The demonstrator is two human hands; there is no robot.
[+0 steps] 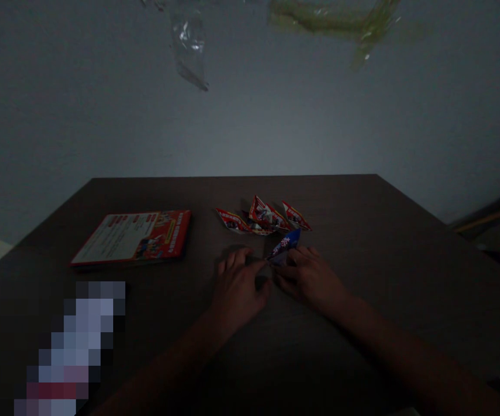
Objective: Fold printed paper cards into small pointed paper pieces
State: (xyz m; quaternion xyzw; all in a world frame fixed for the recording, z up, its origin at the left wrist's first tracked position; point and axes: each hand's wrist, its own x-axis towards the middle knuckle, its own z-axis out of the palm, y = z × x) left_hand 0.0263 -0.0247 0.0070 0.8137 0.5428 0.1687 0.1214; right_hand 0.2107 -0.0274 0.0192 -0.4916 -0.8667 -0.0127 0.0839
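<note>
A small blue folded paper piece [285, 245] with a white pattern stands between my two hands, just above the table. My right hand [314, 280] has its fingers curled round the paper's lower right part, which they partly hide. From the other side, my left hand [239, 286] holds the paper's lower left corner at its index fingertip; its other fingers are bent over the tabletop. Just beyond lies a loose group of several red folded paper pieces [262, 215] with white and dark print.
The dark wooden table [340, 202] reaches back to a pale wall [250, 127] with tape and torn plastic on it. A red and white printed book or flat box [131, 238] lies at the left. A pixelated object [77, 341], perhaps a phone, is at the front left.
</note>
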